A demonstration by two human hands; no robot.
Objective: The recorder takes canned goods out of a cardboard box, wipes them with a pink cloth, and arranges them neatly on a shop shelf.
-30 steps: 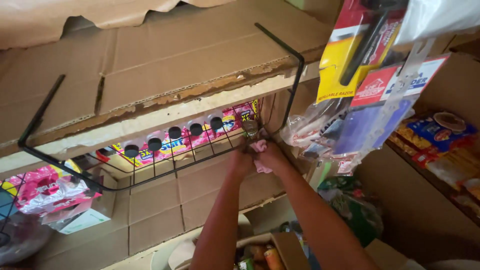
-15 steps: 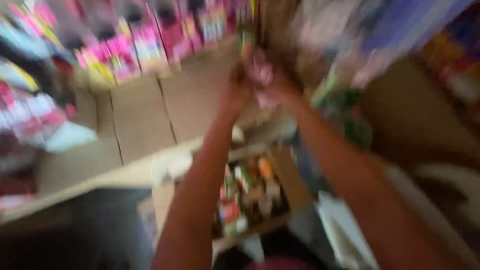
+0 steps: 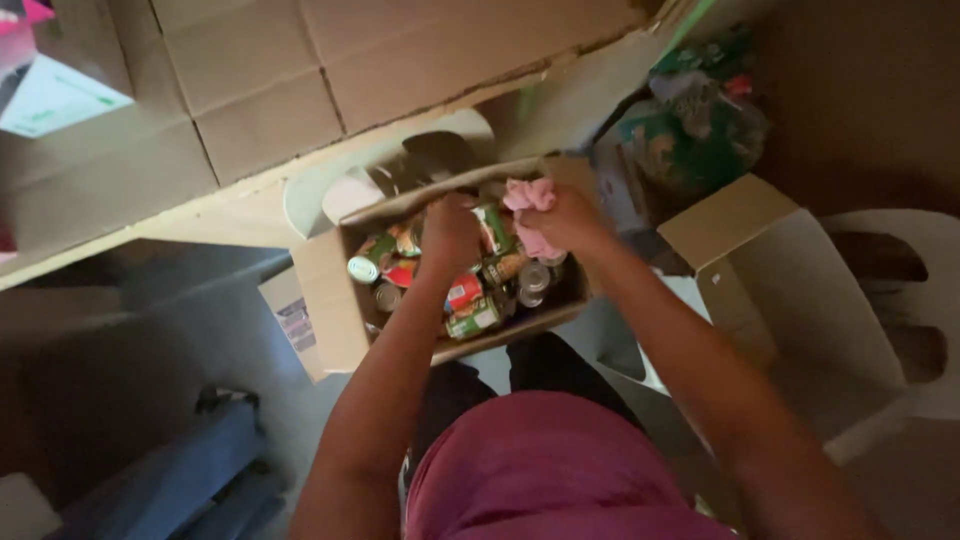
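A big wall of flat brown cardboard (image 3: 300, 70) fills the far side of the scene. It looks rough and has straight folds in it. On the right stands a white plastic chair (image 3: 900, 300), smooth and curved. An open, plain brown box (image 3: 780, 290) leans in front of it.

In the middle, near the person, is an open cardboard box (image 3: 330, 310) with its flaps folded out. It is full of small round tins (image 3: 470, 305). The tins are shiny metal with bright paper labels in green and red, and they lie in a jumble, some on their sides with the round silver ends showing. Far to the right of the box is a crinkly bag (image 3: 690, 140) with green things in it.

The left hand (image 3: 450, 232) reaches down into the box among the tins. Its fingers are curled, and it touches the tins, but I cannot tell if it has hold of one. The right hand (image 3: 570, 218) is over the far right corner of the box. It is closed tight around a soft pink cloth (image 3: 530, 205), all scrunched up, with a bit hanging down over the tins.
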